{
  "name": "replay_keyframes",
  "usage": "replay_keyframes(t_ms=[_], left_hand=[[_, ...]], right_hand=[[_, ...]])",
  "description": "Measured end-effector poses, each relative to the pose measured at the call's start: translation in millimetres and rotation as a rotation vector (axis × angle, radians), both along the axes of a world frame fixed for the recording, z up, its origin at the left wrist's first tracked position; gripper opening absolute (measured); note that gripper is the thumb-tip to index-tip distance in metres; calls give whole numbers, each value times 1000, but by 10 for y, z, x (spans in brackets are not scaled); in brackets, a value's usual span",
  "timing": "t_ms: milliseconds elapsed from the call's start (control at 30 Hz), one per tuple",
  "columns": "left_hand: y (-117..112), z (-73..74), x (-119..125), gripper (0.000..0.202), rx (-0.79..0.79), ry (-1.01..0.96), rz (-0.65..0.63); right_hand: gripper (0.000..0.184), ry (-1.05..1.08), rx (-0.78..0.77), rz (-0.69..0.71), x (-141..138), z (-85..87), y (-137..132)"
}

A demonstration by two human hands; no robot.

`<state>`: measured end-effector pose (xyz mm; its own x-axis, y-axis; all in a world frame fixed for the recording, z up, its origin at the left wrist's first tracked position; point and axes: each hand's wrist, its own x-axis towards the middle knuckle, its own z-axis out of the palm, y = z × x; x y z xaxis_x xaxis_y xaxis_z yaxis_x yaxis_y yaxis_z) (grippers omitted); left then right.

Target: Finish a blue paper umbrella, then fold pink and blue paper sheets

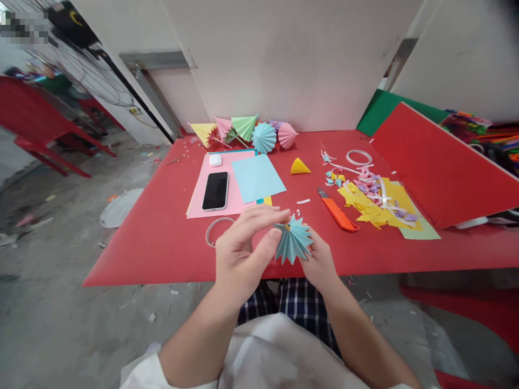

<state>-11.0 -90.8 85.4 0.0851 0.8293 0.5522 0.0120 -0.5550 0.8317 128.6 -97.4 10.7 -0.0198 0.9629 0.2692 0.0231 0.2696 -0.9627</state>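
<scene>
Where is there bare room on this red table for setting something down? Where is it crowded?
The table's front left corner is bare, bordered by pink paper and a ring. Also bare: the front strip between right hand, orange cutter and table edge. Crowded: farther back right, with paper scraps and red board; back middle, paper umbrellas.

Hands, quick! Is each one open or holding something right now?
Left hand: partly curled beside the blue pleated paper; can't tell if it's gripping.
Right hand: holding the blue pleated paper, fingers partly hidden.
</scene>
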Motion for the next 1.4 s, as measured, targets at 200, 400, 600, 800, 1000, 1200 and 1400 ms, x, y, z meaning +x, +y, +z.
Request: replay_keyframes(t_ms=[200,400,600,800,1000,1200,1400], left_hand=[[47,15,-42,33,148,117,65],[79,29,-111,35,215,182,184],[74,60,-182,28,238,268,219],[100,115,-267,23,331,422,275],[129,150,-269,28,575,611,347],[123,142,-240,26,665,632,399],[159,113,-237,20,683,658,422]], right_hand=[[35,-55,2,13,44,-56,-21],[36,-97,20,-14,159,-33,-59],[31,-171,35,-55,284,76,-91],[29,-261,47,-151,367,153,-138],[32,-319,139,-149,412,197,-161],[32,-357,173,-154,423,221,-157],[27,-382,149,-156,419,226,-160]])
